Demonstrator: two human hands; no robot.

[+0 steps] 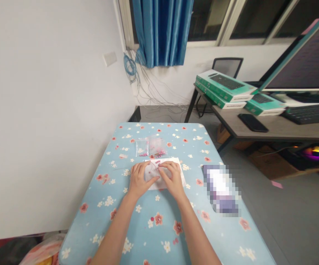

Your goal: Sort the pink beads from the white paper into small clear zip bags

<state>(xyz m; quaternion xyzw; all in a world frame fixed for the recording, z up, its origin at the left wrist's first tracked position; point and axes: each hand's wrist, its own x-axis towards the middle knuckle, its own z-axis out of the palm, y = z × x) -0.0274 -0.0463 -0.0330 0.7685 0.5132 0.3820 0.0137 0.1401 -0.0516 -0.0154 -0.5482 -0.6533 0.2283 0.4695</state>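
Note:
A white sheet of paper point(179, 170) lies on the flowered tablecloth, with several small pink beads point(157, 162) on it. My left hand point(140, 179) rests at the paper's left side, its thumb stretched out and apart from the bent fingers. A thin cord-like line point(121, 168) runs out to the left from beside this hand. Over the paper's right half, my right hand point(173, 179) has thumb and forefinger tips close together by a bead. Whatever lies in that pinch is too small to make out. A fine strand point(154, 166) shows between the two hands.
Behind the paper lie two clear plastic bags point(142, 146) with pink beads. A blurred-out flat object point(221, 188) lies on the right of the table point(148, 129). Beyond it, a desk point(228, 127) bears green keyboard boxes point(225, 85), a phone point(252, 122) and a monitor point(305, 55).

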